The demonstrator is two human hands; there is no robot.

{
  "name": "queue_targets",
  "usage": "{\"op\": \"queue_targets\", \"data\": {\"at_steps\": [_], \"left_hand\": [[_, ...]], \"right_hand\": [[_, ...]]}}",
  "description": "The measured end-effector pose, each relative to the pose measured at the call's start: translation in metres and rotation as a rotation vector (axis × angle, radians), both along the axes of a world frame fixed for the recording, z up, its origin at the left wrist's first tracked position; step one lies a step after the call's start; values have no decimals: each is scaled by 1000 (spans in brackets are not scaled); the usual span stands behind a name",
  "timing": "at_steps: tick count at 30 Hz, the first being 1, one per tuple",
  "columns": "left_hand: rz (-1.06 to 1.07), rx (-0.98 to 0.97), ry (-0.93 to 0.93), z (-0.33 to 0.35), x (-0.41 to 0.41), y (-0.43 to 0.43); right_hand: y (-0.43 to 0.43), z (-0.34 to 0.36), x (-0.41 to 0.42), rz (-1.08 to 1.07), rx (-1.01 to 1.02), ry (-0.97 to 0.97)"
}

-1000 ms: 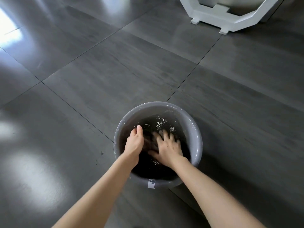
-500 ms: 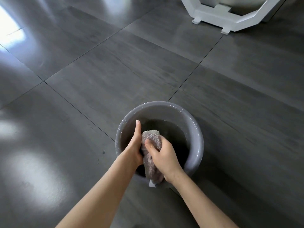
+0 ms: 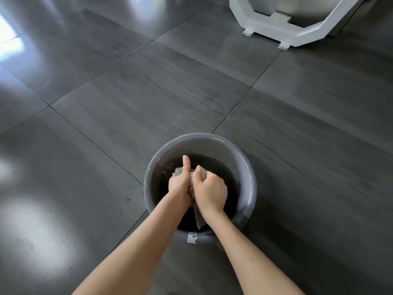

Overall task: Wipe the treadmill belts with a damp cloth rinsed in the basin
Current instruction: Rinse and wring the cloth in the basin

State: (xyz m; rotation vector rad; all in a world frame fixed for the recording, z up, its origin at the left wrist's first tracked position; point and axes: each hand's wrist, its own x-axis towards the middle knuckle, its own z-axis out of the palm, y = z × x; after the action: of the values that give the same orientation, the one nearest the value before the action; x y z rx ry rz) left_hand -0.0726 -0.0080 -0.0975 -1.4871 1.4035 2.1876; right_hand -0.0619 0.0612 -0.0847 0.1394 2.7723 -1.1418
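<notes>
Inspection at the basin. I had both hands over the grey plastic basin (image 3: pixel 247 173), which stood on the dark tiled floor (image 3: pixel 127 103) and held dark water. My left hand (image 3: pixel 179 184) was closed in a fist round the grey cloth (image 3: pixel 192 184), thumb pointing up and away from me. My right hand (image 3: pixel 210 191) was likewise clenched on the same cloth, touching the left. The cloth was bunched between the two fists, with one bit showing above the left hand and a tail hanging below the right wrist toward the near rim. The fists sat above the water line, as far as I could judge; droplets speckled the basin's inner wall.

Assessment: the step in hand appeared to be wringing out the rinsed cloth. That placed the job at the rinse stage of a cycle. No treadmill belt was in view, so I could not say whether any belt had been wiped. A white angular machine base (image 3: pixel 293 33) stood well apart at the far right; I could not tell whether it was part of a treadmill. Remaining, by my judgement: finish wringing, carry the damp cloth to the belts, wipe.
</notes>
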Motion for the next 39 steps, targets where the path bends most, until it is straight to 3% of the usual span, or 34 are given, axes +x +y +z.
{"op": "queue_targets", "data": {"at_steps": [5,10,13,15,16,19,21,25,29,31,33,37,39], "left_hand": [[-10,-224,8,3,-4,7],[-206,-445,130,-3,4,3],[-345,-517,62,-3,7,-12],[-365,-523,41,-5,7,-21],[-363,-499,26,-6,7,-24],[-339,-383,-8,-8,10,-26],[-324,-299,-18,-7,13,-25],[-277,-72,-45,5,12,-26],[-266,136,8,7,11,-25],[-282,221,110,5,15,-22],[-246,266,149,4,16,-19],[-175,256,116,-1,11,-12],[-160,208,92,-1,9,-9]], "right_hand": [[7,-10,-11,40,69,-12],[23,-33,-23,-21,170,-115],[30,-47,-8,346,477,-176],[31,-51,2,594,638,-190],[32,-52,2,618,694,-197],[28,-52,-8,457,725,-234],[20,-56,-10,303,500,-296],[17,-18,-6,-26,-380,-472],[26,35,14,118,-943,-491],[24,42,22,190,-1038,-488],[19,34,25,142,-975,-455],[3,2,26,125,-274,-122],[0,-4,26,77,-131,12]]}}
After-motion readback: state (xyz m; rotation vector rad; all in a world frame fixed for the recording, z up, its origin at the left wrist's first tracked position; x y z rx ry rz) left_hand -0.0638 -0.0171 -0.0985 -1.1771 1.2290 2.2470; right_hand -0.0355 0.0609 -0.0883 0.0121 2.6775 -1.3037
